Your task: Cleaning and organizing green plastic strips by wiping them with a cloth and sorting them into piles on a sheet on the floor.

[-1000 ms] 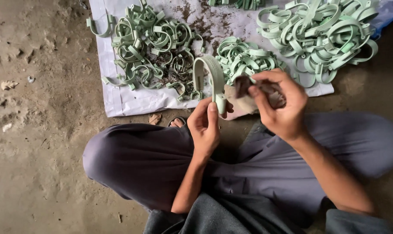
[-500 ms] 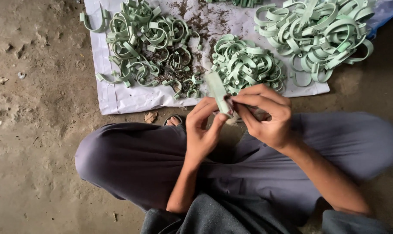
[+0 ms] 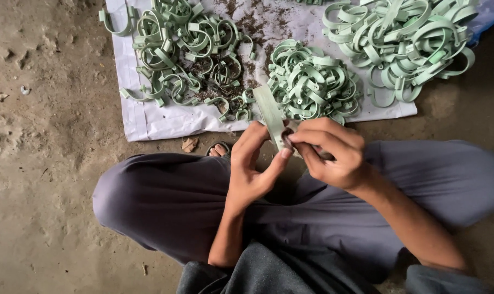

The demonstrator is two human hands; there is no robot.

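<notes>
- Dirt floor [image 3: 40, 163] with a white sheet [image 3: 149, 117] at the far side, three heaps of green clips [image 3: 312, 81] on it.
- Left hand [image 3: 252, 169] grips a green clip [image 3: 270, 111] near the middle heap.
- Right hand [image 3: 331, 155] is closed, fingertips pinching the clip's near end.

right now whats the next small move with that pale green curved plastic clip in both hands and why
Probably keep working the lower end of the pale green curved plastic clip: the left hand grips it there while the right hand pinches at that end with its fingertips. The neat middle pile of green clips lies just ahead for setting it down afterwards.
</notes>
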